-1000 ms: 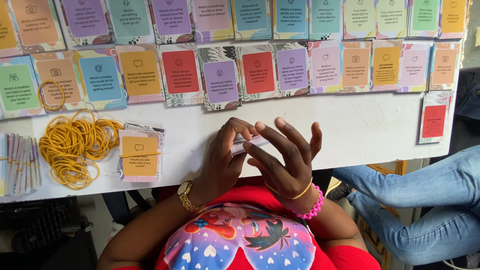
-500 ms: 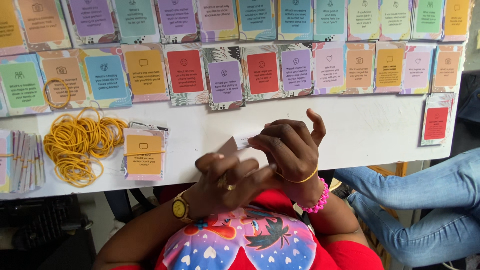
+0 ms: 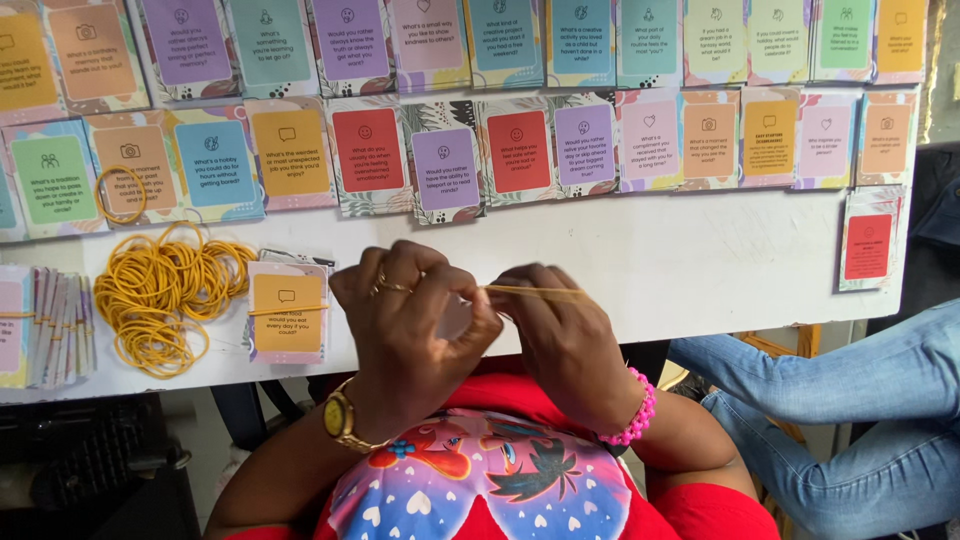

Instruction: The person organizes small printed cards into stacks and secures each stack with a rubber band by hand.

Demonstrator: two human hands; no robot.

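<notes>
- At the near edge of a white table [image 3: 650,270], left hand [image 3: 415,320] and right hand [image 3: 565,335] raised close together, fingers curled
- Between them, a yellow rubber band [image 3: 530,291] stretched taut, pinched by right fingertips at one end and running to the left hand's fingers at the other
- Behind the curled left fingers, a pale sliver, likely a small stack of cards; grip on it too hidden to tell
- On the left wrist, a gold watch [image 3: 343,420]; on the right wrist, a pink bead bracelet [image 3: 632,420]
- Just left of the hands, flat on the table, a card bundle with an orange face [image 3: 287,312], bound by one band
- Farther left, a loose heap of yellow bands [image 3: 160,295], touching the bundle's corner area; beside it, fanned banded packs [image 3: 45,325]
- Across the far side, two rows of coloured prompt cards [image 3: 520,150], one lone band [image 3: 122,193] lying on a card at left
- At right, a separate red card [image 3: 868,245] near the table end, jeans-clad legs [image 3: 850,400] of another person below
</notes>
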